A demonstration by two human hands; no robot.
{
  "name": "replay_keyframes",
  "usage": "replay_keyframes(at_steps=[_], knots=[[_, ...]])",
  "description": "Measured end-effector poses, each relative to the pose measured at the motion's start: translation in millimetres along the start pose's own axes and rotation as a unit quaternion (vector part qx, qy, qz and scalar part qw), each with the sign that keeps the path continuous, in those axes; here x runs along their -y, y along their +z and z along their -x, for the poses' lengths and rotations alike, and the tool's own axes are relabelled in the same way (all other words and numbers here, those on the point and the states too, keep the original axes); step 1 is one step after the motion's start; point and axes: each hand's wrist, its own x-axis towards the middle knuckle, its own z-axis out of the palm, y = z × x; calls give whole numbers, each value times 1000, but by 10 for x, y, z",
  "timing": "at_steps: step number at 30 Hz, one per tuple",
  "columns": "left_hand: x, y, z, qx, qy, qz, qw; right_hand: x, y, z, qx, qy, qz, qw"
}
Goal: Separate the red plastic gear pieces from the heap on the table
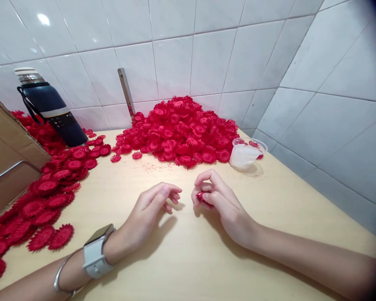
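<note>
Head view: near the centre of the frame, a small, shiny red piece [201,196] is pinched between the thumb and bent fingers of the right hand [227,205]; most of it is covered, so its shape cannot be made out. The left hand [150,205] is held loosely open just beside, its fingers curved; its palm is turned out of sight. The lower forearms are cut off by the frame edges, and a pale-strapped watch [97,253] and a thin silver bangle [59,274] are worn on the left wrist.

At upper centre, a large pile of red, fringed discs [183,133] is heaped on the pale wooden table [188,261], its inner layers hidden. The foot of an upright metal strip [125,91] is partly concealed there. At centre right, a clear plastic cup [242,168] is seen with unidentifiable white contents; whether the red bits at its rim lie inside or behind cannot be told.

At left, more red discs [54,188] are spread, partly blocked by a brown cardboard box [11,146], itself cropped, and by a leaning dark blue bottle [61,117].
</note>
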Motion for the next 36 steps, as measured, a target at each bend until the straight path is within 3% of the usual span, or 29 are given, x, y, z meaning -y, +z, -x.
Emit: replay_keyframes(at_steps=[8,14,18,22,29,36], knots=[[-5,-8,-2,5,2,-12,1000,-19,7,-10,-20,-17,-7,1000],[13,-9,7,14,11,-6,1000,37,-9,6,4,-9,-12,1000],[18,-9,4,19,13,-8,1000,56,19,-8,-38,39,23,998],[16,-7,-3,17,13,-6,1000,47,22,-10,-68,26,54,996],[17,-4,-6,16,11,-5,1000,-31,-22,-43,0,-31,-24,999],[2,7,-7,20,5,6,1000,65,27,-55,2,12,10,1000]])
